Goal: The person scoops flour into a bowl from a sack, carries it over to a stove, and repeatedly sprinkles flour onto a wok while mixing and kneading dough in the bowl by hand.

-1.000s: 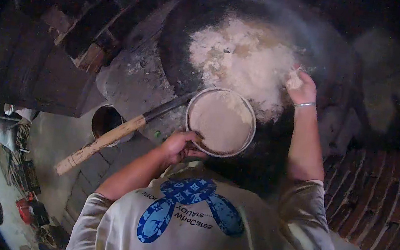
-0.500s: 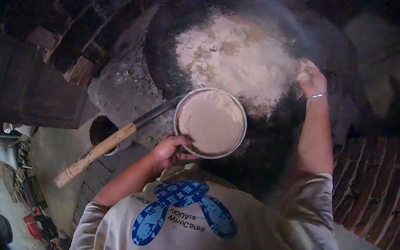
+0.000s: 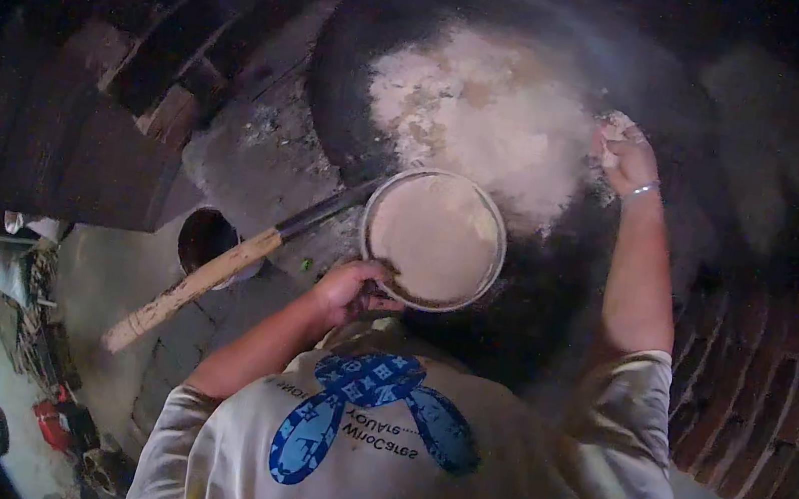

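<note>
My left hand [image 3: 354, 286] grips the near-left rim of a round bowl [image 3: 500, 261], thumb over the edge. Pale flour-like powder [image 3: 437, 234] fills the bowl, level with a darker patch by my thumb. Behind it sits a large dark wok [image 3: 334, 115], with a broad, uneven heap of the same pale powder [image 3: 496, 131] spread inside. Over the wok's right side, my right hand [image 3: 630, 161] is closed round some pale powder, its fingers coated; a bracelet is on the wrist. A wooden-handled tool [image 3: 197, 289] leans left of the bowl, its dark shaft running behind the bowl.
A dark bucket-like container [image 3: 206, 242] stands on the floor beneath the wooden handle. Brickwork [image 3: 763, 398] rises at the right, and more bricks [image 3: 170, 115] lie at the upper left. Haze hangs above the wok. Clutter with a red item [image 3: 54, 423] is at lower left.
The view has shifted slightly, moving the wok and bowl a little rightward in the picture. Both hands keep nearly the same positions relative to the bowl and wok.
</note>
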`<state>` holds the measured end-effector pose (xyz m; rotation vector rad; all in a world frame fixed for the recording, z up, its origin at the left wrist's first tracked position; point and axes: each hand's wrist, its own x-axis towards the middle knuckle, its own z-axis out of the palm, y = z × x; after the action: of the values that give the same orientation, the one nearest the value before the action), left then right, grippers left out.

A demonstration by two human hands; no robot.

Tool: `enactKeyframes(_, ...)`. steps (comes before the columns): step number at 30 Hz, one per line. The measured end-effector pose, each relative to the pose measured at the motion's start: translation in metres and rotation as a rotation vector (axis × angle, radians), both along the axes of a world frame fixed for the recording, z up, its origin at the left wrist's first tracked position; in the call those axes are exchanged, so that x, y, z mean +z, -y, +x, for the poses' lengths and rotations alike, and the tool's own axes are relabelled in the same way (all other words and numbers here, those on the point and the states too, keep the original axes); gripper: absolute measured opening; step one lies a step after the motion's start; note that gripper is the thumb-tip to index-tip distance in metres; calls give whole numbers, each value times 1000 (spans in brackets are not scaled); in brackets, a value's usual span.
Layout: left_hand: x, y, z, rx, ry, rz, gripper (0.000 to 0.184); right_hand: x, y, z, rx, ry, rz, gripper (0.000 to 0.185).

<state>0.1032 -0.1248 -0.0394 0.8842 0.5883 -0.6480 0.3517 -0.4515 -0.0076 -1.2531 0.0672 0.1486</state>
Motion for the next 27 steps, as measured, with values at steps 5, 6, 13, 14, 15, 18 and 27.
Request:
enactKeyframes(5,-16,-19,-7,60,1,-17,25,-2,-67,-57,233,104,-857,29)
enactKeyframes(6,-22,-24,-10,64,-1,-19,25,0,-94,-76,399,145,-956,30)
enactKeyframes(13,-26,-36,-4,48,-9,-66,26,-88,-188,-140,886,292,-1514,63)
enactKeyframes(14,-23,-32,1,74,-12,-74,27,-107,-185,-143,891,293,-1514,63)
enactKeyframes(15,-20,-29,6,78,-14,-76,27,-130,-179,-146,962,446,-1526,62)
enactKeyframes(18,-22,-28,10,108,-19,-73,33,-94,-193,-160,1087,455,-1482,59)
enactKeyframes(27,-36,-34,-11,103,-42,-46,39,-110,-194,-117,696,-95,-490,26)
